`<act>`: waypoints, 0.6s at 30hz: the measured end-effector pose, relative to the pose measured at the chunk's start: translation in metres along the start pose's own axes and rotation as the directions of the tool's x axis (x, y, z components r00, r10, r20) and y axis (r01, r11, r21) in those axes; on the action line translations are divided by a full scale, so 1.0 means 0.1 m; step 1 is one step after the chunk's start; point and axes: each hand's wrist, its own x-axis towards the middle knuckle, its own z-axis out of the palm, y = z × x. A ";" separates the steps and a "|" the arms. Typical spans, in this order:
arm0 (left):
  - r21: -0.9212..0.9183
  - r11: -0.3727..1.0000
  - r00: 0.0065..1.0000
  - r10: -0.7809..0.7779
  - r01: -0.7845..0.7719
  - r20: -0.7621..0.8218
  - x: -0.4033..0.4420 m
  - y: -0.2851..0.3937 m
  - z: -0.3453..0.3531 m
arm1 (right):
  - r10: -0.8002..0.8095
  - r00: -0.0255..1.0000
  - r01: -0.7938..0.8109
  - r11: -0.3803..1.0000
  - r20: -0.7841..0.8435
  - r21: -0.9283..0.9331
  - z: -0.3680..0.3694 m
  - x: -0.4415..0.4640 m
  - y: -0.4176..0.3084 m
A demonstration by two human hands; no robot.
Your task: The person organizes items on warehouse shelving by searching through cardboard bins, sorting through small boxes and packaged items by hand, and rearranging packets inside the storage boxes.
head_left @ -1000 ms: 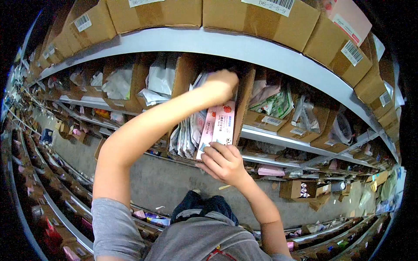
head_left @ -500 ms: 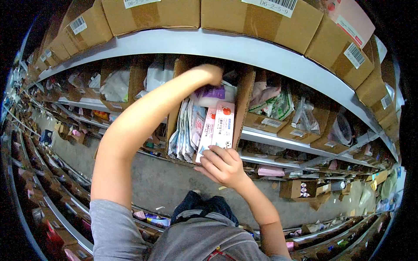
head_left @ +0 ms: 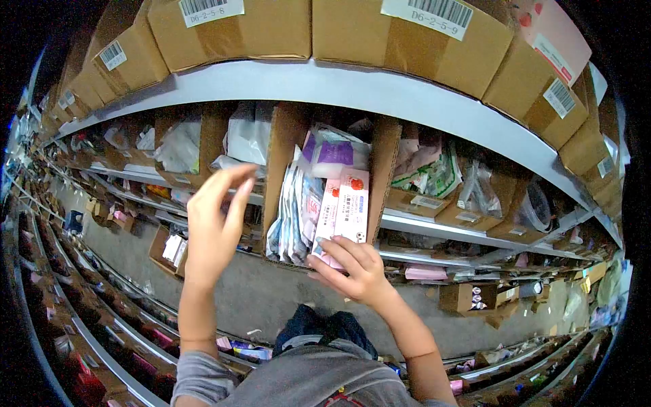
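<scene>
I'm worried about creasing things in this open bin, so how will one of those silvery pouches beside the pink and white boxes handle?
The pouches look floppy, judging by their wrinkled, wavy edges. Their sheen suggests they could be a bit slippery. Packed upright against each other in the bin, neighbours may slump if one is pulled.

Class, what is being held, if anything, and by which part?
The left hand holds nothing. The right hand's fingers cover the slim boxes' near ends; whether gripping, unclear.

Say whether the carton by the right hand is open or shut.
Open: no flap covers the carton, and silvery packets and slim boxes show inside it.
</scene>
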 end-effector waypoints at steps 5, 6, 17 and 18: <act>-0.039 0.957 0.957 -0.288 0.289 0.039 -0.39 -0.42 -0.13 | 0.022 0.999 -0.023 0.999 -0.035 -0.032 0.13 0.07 0.25; -0.046 0.938 0.938 -0.342 0.345 0.055 -0.42 -0.42 -0.16 | 0.046 0.999 -0.045 0.999 -0.027 0.007 0.16 0.09 0.33; -0.015 0.885 0.880 -0.460 0.465 0.116 -0.85 -0.50 -0.28 | 0.331 0.915 -0.365 0.923 -0.233 -0.121 0.52 0.35 0.64; -0.083 0.882 0.884 -0.457 0.465 0.098 -0.91 -0.55 -0.27 | 0.344 0.911 -0.377 0.918 -0.227 -0.123 0.53 0.34 0.62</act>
